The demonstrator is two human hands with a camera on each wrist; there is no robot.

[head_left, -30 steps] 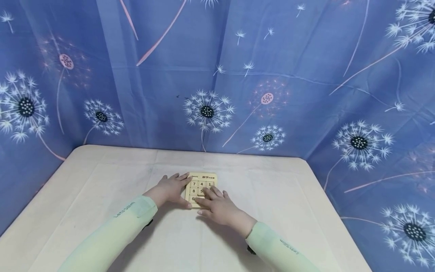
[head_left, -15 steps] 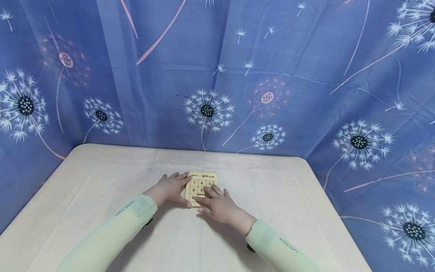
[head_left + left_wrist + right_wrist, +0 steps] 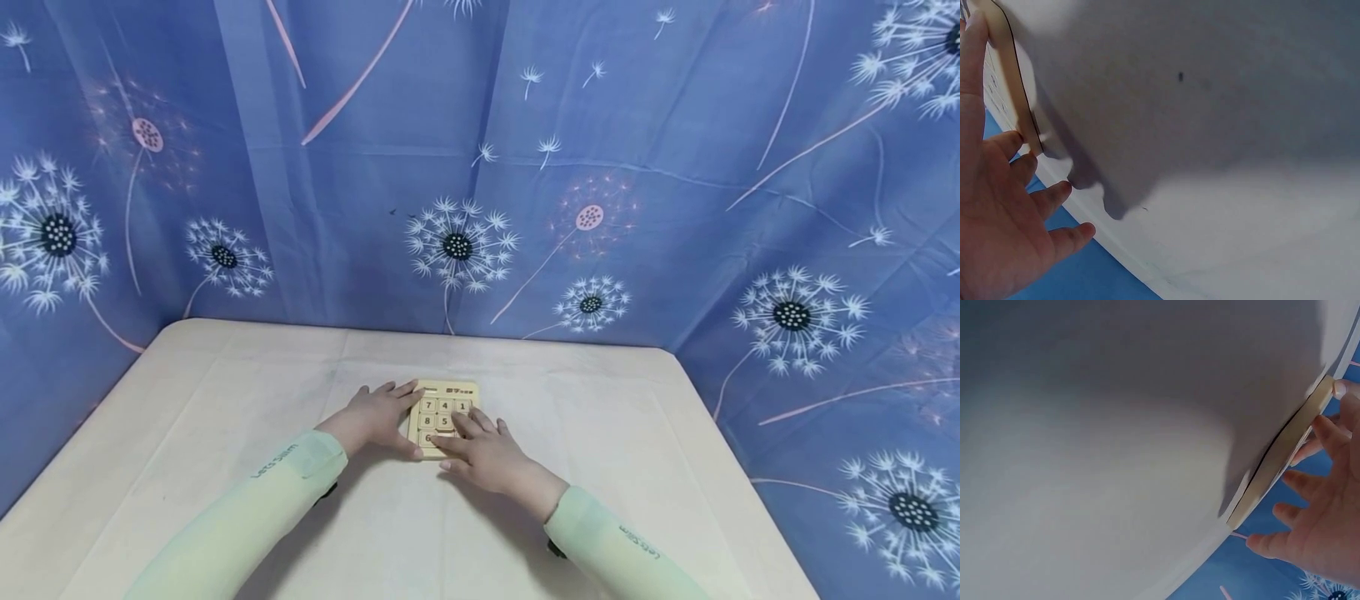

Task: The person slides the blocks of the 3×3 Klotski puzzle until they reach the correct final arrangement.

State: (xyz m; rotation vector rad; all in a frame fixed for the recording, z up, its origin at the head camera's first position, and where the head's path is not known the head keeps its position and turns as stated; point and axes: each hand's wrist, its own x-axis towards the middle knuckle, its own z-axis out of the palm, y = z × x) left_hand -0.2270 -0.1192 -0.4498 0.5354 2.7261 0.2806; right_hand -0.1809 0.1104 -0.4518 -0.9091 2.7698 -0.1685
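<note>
A pale wooden number sliding puzzle (image 3: 459,385) lies flat on the table, with tiles 7, 4, 1, 8, 5 and 6 showing. My left hand (image 3: 377,419) rests along its left side, thumb at the near corner and index finger by the far corner, fingers spread. In the left wrist view the thumb (image 3: 972,59) touches the puzzle's edge. Above the lower right tiles, my right hand (image 3: 491,458) has its extended fingertips on or just over the puzzle and covers some tiles. The right wrist view shows the board's side edge (image 3: 1279,453) beside these loosely spread fingers.
A cream-coloured table (image 3: 600,400) with rounded far corners carries the puzzle. Blue dandelion-print curtains (image 3: 337,208) hang behind it and on both sides. Light green sleeves (image 3: 247,517) cover both forearms.
My right fingers have shifted very slightly to the right, so tile 5 shows a little more. The left hand and the puzzle stay in place.
</note>
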